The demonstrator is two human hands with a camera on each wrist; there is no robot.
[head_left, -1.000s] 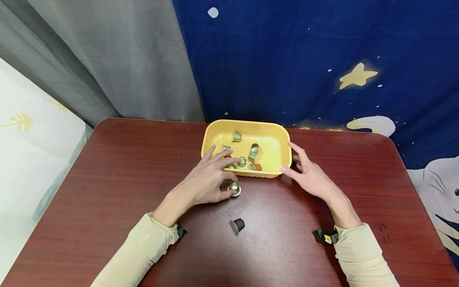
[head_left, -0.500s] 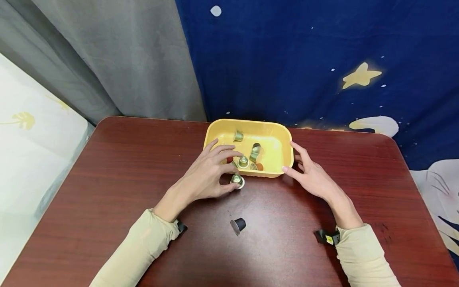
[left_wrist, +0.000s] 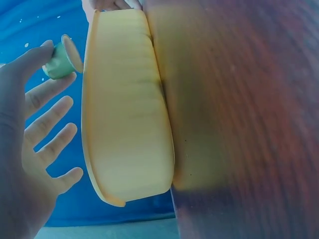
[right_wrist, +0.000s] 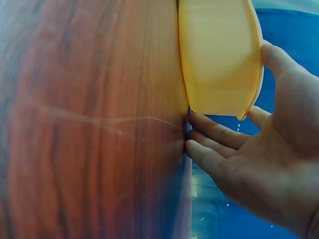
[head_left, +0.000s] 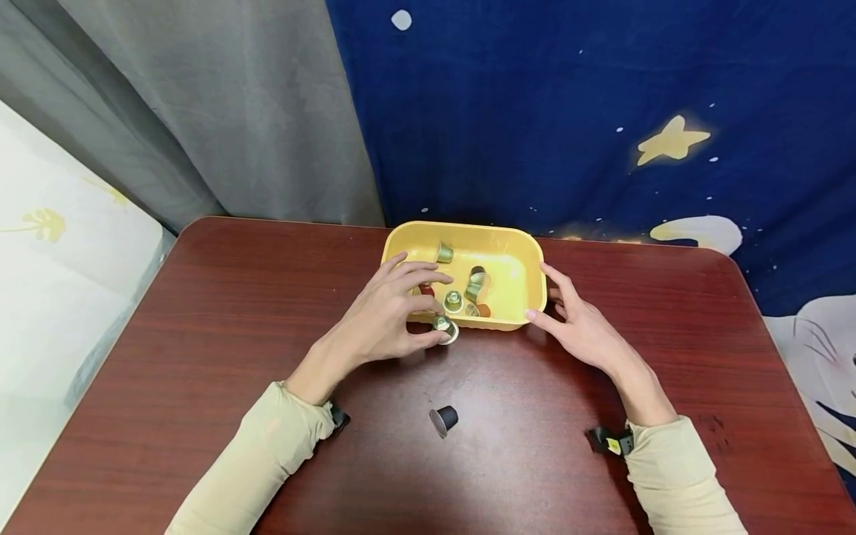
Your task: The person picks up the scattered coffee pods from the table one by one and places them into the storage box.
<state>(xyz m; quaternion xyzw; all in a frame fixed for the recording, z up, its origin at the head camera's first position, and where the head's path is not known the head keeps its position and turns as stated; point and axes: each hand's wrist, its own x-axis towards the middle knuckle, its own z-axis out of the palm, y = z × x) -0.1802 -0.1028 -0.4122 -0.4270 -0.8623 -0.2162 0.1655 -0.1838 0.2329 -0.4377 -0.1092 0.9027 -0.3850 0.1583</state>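
Thumb and index finger of my left hand [head_left: 381, 316] pinch a green coffee capsule [head_left: 444, 325] just outside the front rim of a yellow plastic bin [head_left: 528, 260]. The left wrist view shows this capsule [left_wrist: 61, 60] tilted at rim height, with the other fingers spread. Several capsules lie inside the bin, among them a green capsule [head_left: 453, 301] and another green capsule [head_left: 444, 253] at the back; some are partly behind my left hand. My right hand [head_left: 582, 323] touches the bin's right end, thumb at the front corner and index finger on the side rim, fingers fairly straight.
A black coffee capsule [head_left: 444, 420] lies on its side on the dark red wooden table [head_left: 521, 461], in front of the bin. Behind the table's back edge hang a grey curtain [head_left: 261, 111] and a blue curtain [head_left: 508, 111].
The left hand has lifted the green capsule from the table and moved it forward and slightly right, up to the bin's front rim. The right hand has stayed at the bin's end.
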